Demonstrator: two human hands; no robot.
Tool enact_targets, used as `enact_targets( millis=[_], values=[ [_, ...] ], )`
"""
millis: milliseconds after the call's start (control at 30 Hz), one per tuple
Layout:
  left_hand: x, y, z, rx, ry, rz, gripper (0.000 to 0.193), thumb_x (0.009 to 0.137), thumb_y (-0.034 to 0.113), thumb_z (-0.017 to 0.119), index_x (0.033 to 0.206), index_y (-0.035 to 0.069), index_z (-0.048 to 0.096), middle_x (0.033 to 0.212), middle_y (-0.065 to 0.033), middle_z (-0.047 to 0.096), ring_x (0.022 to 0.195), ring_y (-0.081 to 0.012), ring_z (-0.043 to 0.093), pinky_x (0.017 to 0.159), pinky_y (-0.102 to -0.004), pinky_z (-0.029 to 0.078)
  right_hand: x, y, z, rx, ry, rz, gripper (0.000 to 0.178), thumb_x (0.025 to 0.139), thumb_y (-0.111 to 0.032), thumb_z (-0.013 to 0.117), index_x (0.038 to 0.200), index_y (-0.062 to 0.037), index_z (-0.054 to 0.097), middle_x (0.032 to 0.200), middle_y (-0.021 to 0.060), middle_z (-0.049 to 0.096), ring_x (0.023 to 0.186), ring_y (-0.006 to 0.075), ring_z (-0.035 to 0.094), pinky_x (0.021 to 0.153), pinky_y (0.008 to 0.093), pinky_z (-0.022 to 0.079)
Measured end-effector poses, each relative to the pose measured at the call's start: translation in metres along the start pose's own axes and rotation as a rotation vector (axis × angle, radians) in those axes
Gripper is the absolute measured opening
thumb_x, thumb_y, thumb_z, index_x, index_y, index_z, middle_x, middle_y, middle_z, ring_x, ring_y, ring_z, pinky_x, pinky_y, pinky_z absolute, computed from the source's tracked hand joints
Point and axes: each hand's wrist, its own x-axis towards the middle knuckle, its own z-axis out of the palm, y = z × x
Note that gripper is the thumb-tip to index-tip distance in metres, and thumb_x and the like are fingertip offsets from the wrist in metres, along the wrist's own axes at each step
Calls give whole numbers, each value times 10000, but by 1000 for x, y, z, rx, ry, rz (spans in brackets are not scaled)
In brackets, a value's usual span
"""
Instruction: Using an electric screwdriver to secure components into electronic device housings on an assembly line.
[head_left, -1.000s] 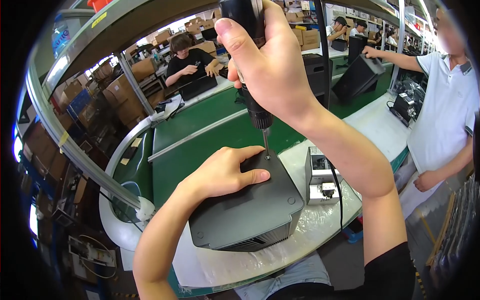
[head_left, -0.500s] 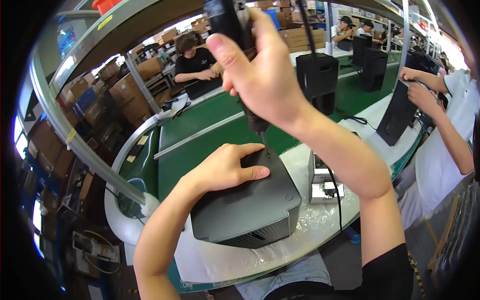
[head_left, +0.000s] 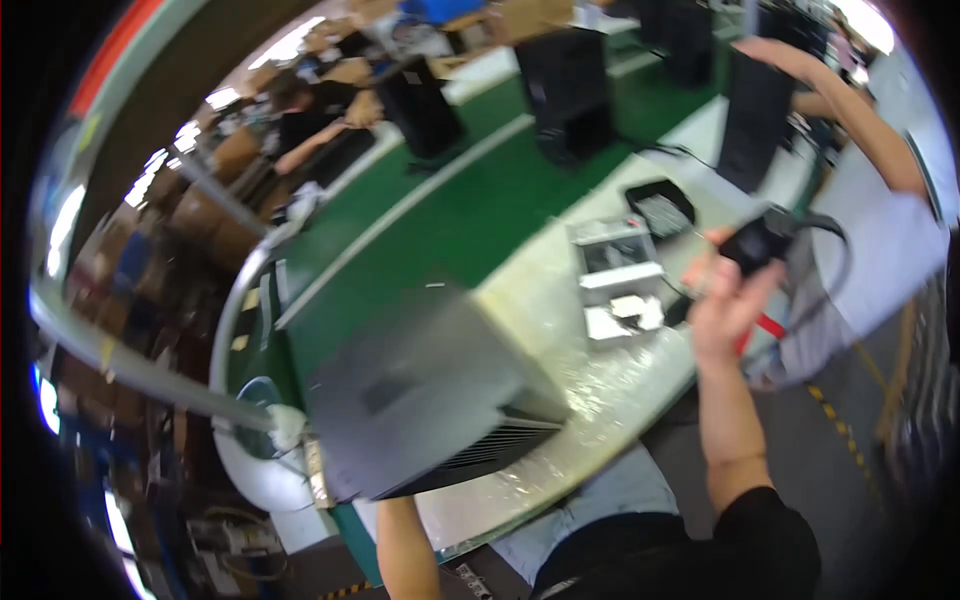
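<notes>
Since the earlier frames the right hand [head_left: 728,300] has swung away from above the dark grey case [head_left: 430,400] and now sits off to the person's right, out past the worktop [head_left: 600,390] edge. Its grip is closed around a black power screwdriver [head_left: 757,243], whose cord [head_left: 838,255] loops out behind the hand. The tool is clear of the case, held well apart from it, which reads as parking it out of the way so the box can be handled freely.

The case itself has shifted too: it is tilted up, vented side facing down and toward the person, and blurred with motion. It lies well to the left of the tool grip, overhanging the near edge of the worktop. The left forearm [head_left: 405,550] comes up beneath it from the lower edge, but the left hand is hidden behind the case, so I cannot tell how it grips; judging by the tilt, it is probably bearing the case from below.

Just left of the tool grip, on the worktop, sit small grey parts trays [head_left: 615,265] and a black tray [head_left: 660,205], near enough for the right hand to reach them. Beyond runs a green conveyor [head_left: 450,220] carrying upright black cases [head_left: 565,85]. Another person's arm [head_left: 850,110] reaches to one of them above the grip.
</notes>
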Motion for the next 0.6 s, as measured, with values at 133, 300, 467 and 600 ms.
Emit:
enact_targets(
  millis=[133, 300, 467, 600],
  values=[
    [-14, 14, -122, 198, 77, 66, 565, 1023, 444, 323, 1126, -34, 607, 991, -89, 666, 904, -213, 618, 816, -323, 481, -16, 39, 17, 10, -98, 4, 471, 931, -116, 519, 1285, -9, 228, 1089, 157, 554, 669, 124, 564, 623, 266, 495],
    [-25, 7, -89, 430, 240, 253, 549, 1022, 430, 342, 1126, -42, 602, 981, -89, 667, 889, -210, 616, 799, -323, 479, -22, 63, 12, 39, -199, -51, 576, 906, -68, 541, 1341, 11, 173, 1122, 176, 528, 677, 118, 551, 636, 266, 498],
    [-64, 18, 16, 654, 467, 440, 532, 1021, 415, 361, 1126, -51, 596, 972, -88, 668, 874, -208, 614, 781, -322, 477, -21, 59, 16, -101, -285, -90, 660, 892, -122, 621, 1382, 49, 214, 1131, 162, 533, 878, 160, 578, 777, 287, 495],
    [-63, 71, 78, 336, 366, 206, 626, 974, 498, 445, 1164, -83, 581, 1108, -120, 621, 949, -188, 565, 853, -279, 432, -30, 34, 12, -236, -305, -50, 667, 867, -117, 643, 1359, 100, 248, 1111, 168, 575, 980, 203, 592, 877, 339, 482]
  ],
)
